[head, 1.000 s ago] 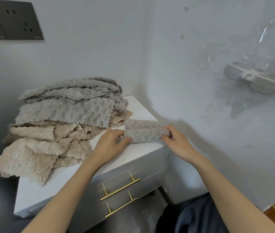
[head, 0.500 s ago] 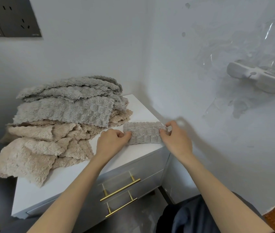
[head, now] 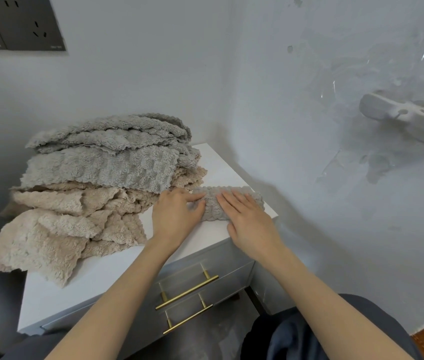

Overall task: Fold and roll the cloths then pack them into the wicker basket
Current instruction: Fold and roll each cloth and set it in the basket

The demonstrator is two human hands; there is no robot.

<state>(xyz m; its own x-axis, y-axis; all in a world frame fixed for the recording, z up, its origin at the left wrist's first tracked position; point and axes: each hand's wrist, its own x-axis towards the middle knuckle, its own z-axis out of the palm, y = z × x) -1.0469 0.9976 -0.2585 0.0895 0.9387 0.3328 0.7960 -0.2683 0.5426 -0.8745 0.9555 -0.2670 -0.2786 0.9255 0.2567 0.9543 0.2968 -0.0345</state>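
Left of the fingers, a cloth pile is heaped. Beneath the straight fingers of the left hand and right hand, the folded grey cloth is pressed flat on the cabinet top; rolling should be started tightly from one end.

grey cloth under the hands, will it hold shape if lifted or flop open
Probably floppy: the cloth is soft plush, held folded by the left hand and right hand; lifted by one end it would likely sag open. Thin, so likely light; its nap should resist sliding on the cabinet.
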